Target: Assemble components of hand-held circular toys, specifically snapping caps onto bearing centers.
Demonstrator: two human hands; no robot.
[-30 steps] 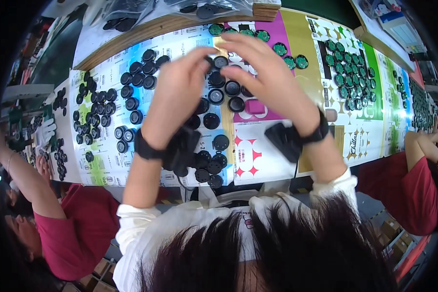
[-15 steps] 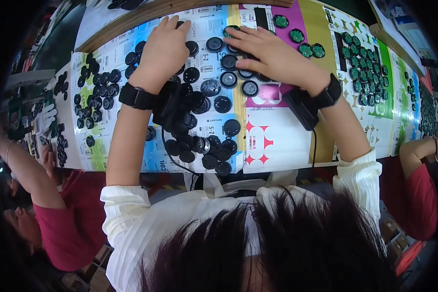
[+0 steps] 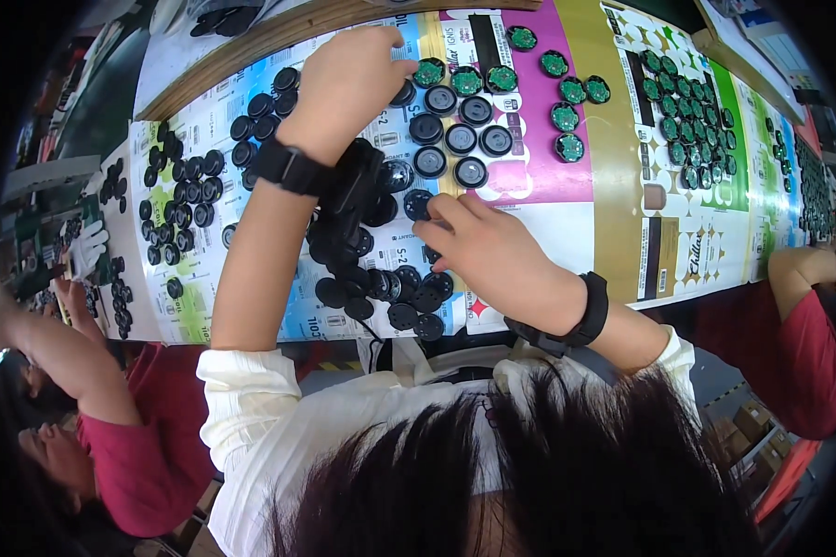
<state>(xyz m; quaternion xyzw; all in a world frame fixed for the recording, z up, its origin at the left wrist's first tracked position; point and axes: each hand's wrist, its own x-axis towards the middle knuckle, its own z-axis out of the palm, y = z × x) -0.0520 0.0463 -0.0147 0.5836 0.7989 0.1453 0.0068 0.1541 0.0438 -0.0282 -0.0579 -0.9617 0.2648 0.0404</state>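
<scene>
My left hand (image 3: 351,85) is palm-down near the back board, thumb and index finger apart. A round black cap (image 3: 403,92) lies just below its thumb. My right hand (image 3: 497,251) is bent over the near middle of the table. Its fingers and thumb close on a black disc (image 3: 430,255), mostly hidden. Right above these fingertips sits a black disc with holes (image 3: 418,204). Between the hands, several black ringed caps (image 3: 461,139) lie in loose rows. Green circuit-board discs (image 3: 466,81) in black rims lie behind them.
A heap of black discs (image 3: 353,278) lies under and beside my left forearm. More black caps (image 3: 193,191) are at left, and green-board discs (image 3: 692,121) at right. A wooden board (image 3: 251,51) edges the back. People in red sleeves (image 3: 153,464) sit on both sides.
My left hand has moved right. My right hand has drawn back toward me, from the ringed caps to the perforated discs. More green-board discs now show, some in new places.
</scene>
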